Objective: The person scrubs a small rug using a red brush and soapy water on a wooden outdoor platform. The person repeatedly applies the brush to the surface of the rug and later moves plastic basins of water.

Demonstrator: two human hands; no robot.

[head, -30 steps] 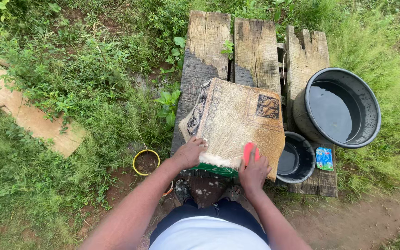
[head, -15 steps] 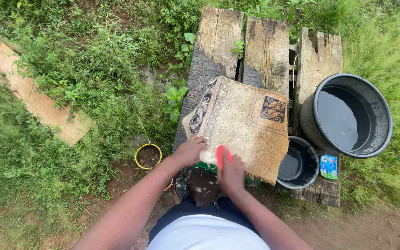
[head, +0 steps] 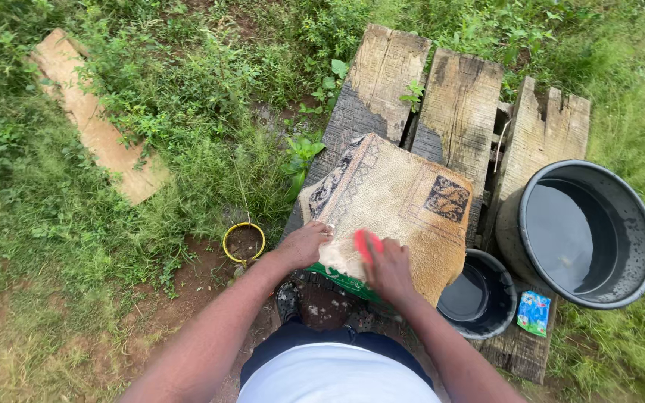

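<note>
A tan patterned mat (head: 397, 201) lies back side up across weathered wooden planks (head: 460, 97), with white soap foam at its near edge. My left hand (head: 306, 243) presses down on the mat's near left corner. My right hand (head: 387, 267) grips a red scrubbing brush (head: 365, 243) and holds it on the foamy near edge of the mat. A green edge of something (head: 341, 280) shows under the mat, below my hands.
A large dark basin of water (head: 587, 231) stands at the right, a smaller dark bowl of water (head: 479, 295) beside the mat, and a small blue-green sachet (head: 534, 313) on the plank. A yellow-rimmed pot (head: 243, 242) sits in the dirt at left. Grass surrounds everything; a loose board (head: 95, 123) lies far left.
My right hand with the red brush swept left along the mat's near edge, then back slightly right. The left hand stayed on the corner. The view shifted and tilted.
</note>
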